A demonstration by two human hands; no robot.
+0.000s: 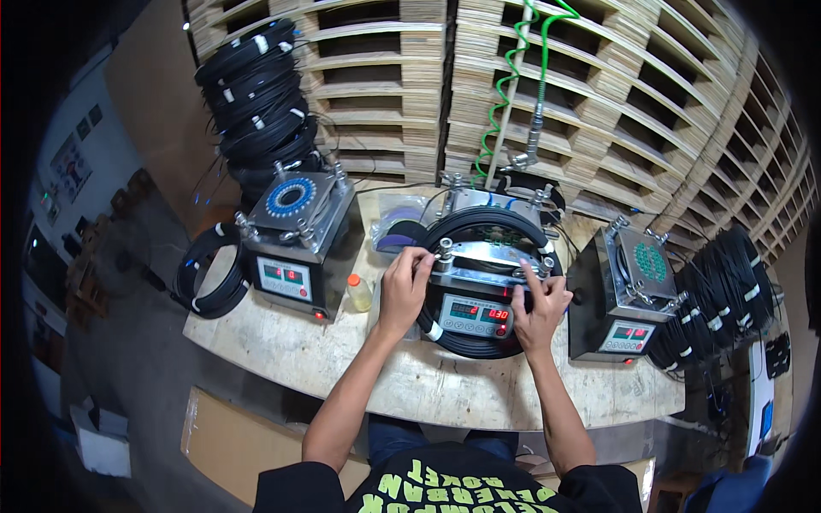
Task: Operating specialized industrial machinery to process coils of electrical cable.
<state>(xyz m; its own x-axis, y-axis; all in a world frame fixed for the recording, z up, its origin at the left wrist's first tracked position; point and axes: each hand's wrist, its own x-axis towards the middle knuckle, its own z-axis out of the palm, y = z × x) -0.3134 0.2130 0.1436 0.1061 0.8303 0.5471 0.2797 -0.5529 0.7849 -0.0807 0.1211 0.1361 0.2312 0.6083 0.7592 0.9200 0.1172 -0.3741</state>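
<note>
A black cable coil (505, 215) loops around the middle machine (457, 291), a box with a metal top plate and red-lit display. My left hand (405, 289) is at the plate's left corner, fingers bent together beside a metal knob (445, 246). Anything between those fingertips is hidden or too small to tell. At the plate's right corner, my right hand (542, 309) has its index finger stretched up and its thumb apart. That fingertip is close to the plate's front edge and the coil.
Similar machines stand at left (291, 256) and right (611, 299). Black cable coils are stacked behind the left machine (256, 94) and beside the right one (727, 282). An orange-capped bottle (359, 293) stands near my left hand. A green air hose (543, 60) hangs behind.
</note>
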